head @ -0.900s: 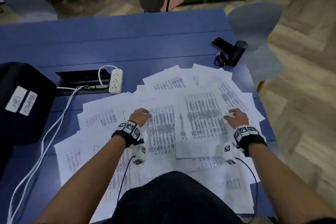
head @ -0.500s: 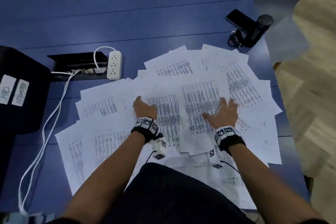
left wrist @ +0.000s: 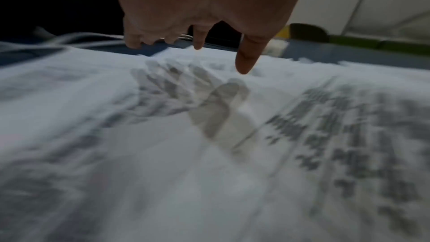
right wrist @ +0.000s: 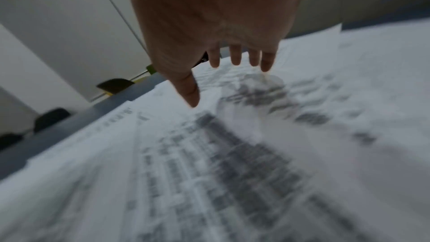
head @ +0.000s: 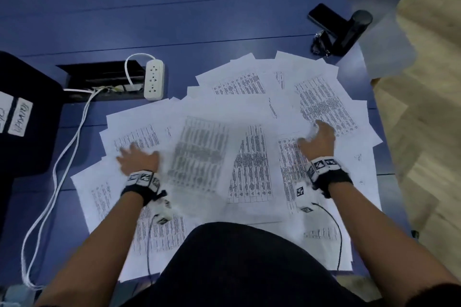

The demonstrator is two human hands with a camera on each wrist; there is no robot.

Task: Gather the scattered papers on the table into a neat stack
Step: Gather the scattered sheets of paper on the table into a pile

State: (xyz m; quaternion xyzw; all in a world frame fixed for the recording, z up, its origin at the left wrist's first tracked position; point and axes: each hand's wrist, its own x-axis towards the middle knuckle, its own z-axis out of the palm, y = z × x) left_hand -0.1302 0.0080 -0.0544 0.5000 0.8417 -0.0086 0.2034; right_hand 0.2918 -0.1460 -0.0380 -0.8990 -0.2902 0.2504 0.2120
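Head view
Papers (head: 239,157): printed sheets fanned out and overlapping across the near half of the blue table (head: 174,7); the spread reaches from near the power strip to the right table edge, and the nearest sheets run under the person's dark-clothed torso.
Left hand (head: 138,157): palm down on the left side of the spread, fingers straight and splayed toward the far left; blurred; holds nothing.
Right hand (head: 320,136): palm down on the right side of the spread, fingers extended and spread, tips at a densely printed sheet; holds nothing.
Wristbands: a black band with black-and-white markers on each wrist, a thin cable trailing from each.
Power strip (head: 154,80): white, beside a dark cable slot in the table, just beyond the far left of the papers; white cord (head: 62,169) loops down the left side.
Black case (head: 22,119): at the left edge, with two white handwritten labels.
Phone (head: 324,18): dark, far right corner, touching a black cylinder (head: 351,32); keys lie beside them.

Left wrist view
Left hand (left wrist: 209,6): just above a blurred sheet (left wrist: 209,154), fingers pointing down and apart, thumb lowest; its shadow lies on the paper; contact cannot be told.

Right wrist view
Right hand (right wrist: 216,16): wide, fingers straight and spread over blurred printed sheets (right wrist: 232,163); the little fingertip looks at the paper, the rest unclear.
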